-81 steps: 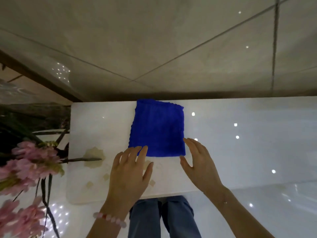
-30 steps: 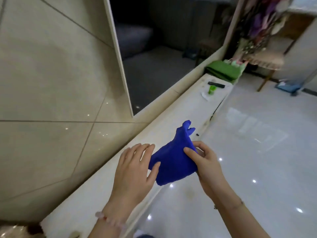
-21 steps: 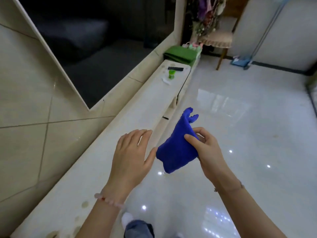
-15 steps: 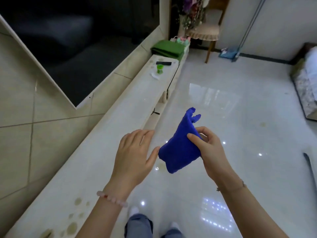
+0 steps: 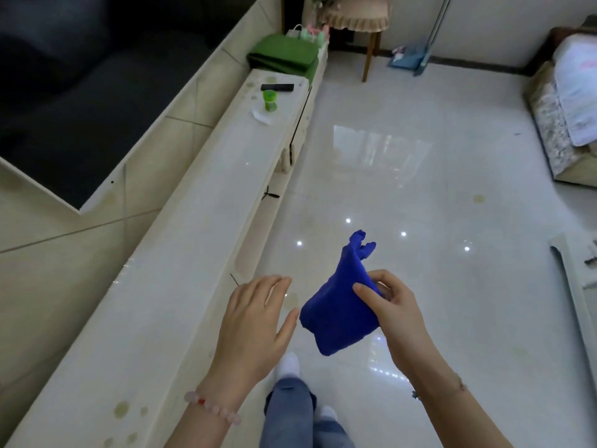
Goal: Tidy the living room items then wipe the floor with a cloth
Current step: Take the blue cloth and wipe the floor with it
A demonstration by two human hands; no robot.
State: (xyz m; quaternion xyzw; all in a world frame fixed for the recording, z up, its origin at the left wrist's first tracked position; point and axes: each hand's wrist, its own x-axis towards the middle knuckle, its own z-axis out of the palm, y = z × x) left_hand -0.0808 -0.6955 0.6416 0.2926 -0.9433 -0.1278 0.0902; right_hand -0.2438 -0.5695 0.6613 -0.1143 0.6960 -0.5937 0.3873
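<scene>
My right hand (image 5: 392, 313) pinches a bunched blue cloth (image 5: 339, 308) in the air above the glossy white floor (image 5: 420, 189). The cloth hangs crumpled, one corner sticking up. My left hand (image 5: 255, 324) hovers flat and empty just left of the cloth, over the front edge of the long white cabinet (image 5: 181, 270). Far along the cabinet lie a small green cup (image 5: 270, 101) on a white tissue, a black remote (image 5: 277, 87) and a folded green blanket (image 5: 284, 56).
A dark TV screen (image 5: 80, 92) leans on the tiled wall at left. A chair (image 5: 355, 17) and a blue dustpan (image 5: 407, 58) stand at the far wall. A sofa (image 5: 565, 108) is at right, a low table edge (image 5: 581, 292) near right. Yellowish stains mark the cabinet top.
The cloth was lifted off the cabinet top, where it lay folded flat, and now hangs bunched in my right hand. My view has turned right along the cabinet toward the open floor.
</scene>
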